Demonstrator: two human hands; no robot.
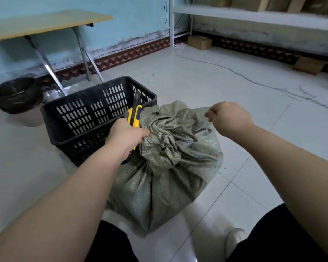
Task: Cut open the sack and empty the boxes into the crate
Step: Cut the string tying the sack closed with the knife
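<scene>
A grey-green woven sack (165, 178) stands on the tiled floor in front of me, its mouth bunched and tied at the top. My left hand (126, 136) grips a yellow and black utility knife (134, 115) at the left side of the bunched top, blade end pointing up. My right hand (228, 118) pinches the sack's far right edge and pulls it taut. A black slotted plastic crate (95, 114) sits just left of the sack, nothing visible inside. The boxes are hidden within the sack.
A folding table (45, 23) stands at the back left, with a dark round bin (15, 94) beside its legs. Cardboard boxes (199, 42) lie under the white shelving (254, 16) at the back right. My knees are at the bottom of the view.
</scene>
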